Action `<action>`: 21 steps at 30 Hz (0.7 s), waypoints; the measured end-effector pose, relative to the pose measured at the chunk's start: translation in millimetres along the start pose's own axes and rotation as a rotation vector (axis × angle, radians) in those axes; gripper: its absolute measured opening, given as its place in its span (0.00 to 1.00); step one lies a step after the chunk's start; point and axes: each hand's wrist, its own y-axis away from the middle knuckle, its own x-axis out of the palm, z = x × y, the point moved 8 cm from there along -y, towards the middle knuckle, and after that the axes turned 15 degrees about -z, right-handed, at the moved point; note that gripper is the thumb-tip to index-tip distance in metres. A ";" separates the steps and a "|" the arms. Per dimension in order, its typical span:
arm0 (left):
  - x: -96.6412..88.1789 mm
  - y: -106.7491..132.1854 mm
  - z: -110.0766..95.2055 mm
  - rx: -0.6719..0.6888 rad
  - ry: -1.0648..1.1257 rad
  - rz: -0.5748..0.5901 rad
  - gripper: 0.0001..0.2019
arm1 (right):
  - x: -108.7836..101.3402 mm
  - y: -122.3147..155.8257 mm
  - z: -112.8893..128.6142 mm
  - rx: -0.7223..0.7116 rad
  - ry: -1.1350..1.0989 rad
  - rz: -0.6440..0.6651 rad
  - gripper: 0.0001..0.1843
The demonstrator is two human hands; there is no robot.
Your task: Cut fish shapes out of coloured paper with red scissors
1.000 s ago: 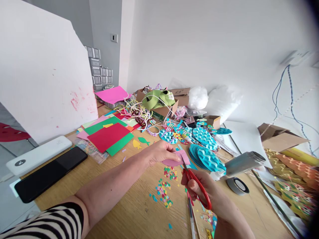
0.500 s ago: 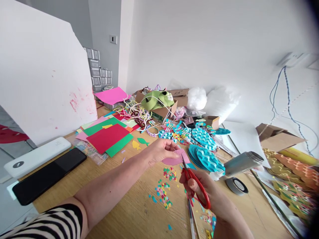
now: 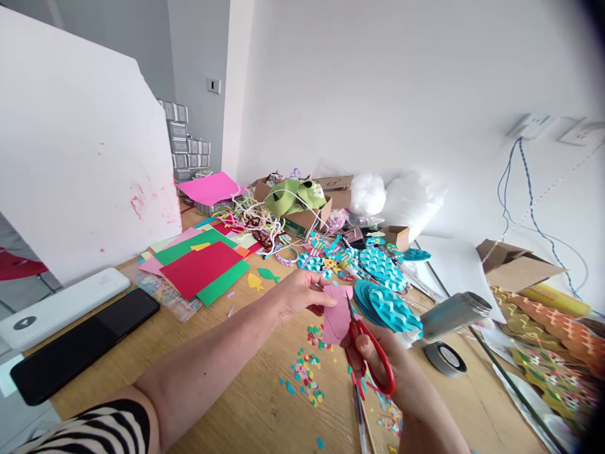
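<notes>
My left hand (image 3: 305,295) pinches a small piece of pink paper (image 3: 334,318) by its upper left edge, above the wooden table. A curved line runs down the paper. In my right hand (image 3: 378,359) is a pair of red-handled scissors (image 3: 375,356), with fingers and thumb through the loops. The blades point up and meet the paper's right side. Below the paper lie small round confetti dots (image 3: 308,372) in several colours. Yellow and green paper fish (image 3: 268,275) lie left of my left hand.
Coloured paper sheets (image 3: 201,268), a black phone (image 3: 85,347) and a white power bank (image 3: 66,306) lie left. Blue wavy discs (image 3: 390,309), a grey bottle (image 3: 456,313) and a tape roll (image 3: 445,359) are right. Pipe cleaners (image 3: 258,221) and boxes fill the back.
The pink paper has turned from lying nearly flat to hanging more upright, showing more of its face. The scissors stay at its right side. The view has shifted slightly.
</notes>
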 end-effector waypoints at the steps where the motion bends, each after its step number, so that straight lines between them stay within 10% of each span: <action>1: 0.5 0.4 0.0 0.004 -0.009 0.007 0.23 | 0.5 -0.3 1.0 -0.011 0.002 0.003 0.35; 21: 1.6 4.1 -5.7 0.074 -0.068 0.007 0.19 | 7.3 -1.9 1.5 -0.027 -0.018 0.023 0.35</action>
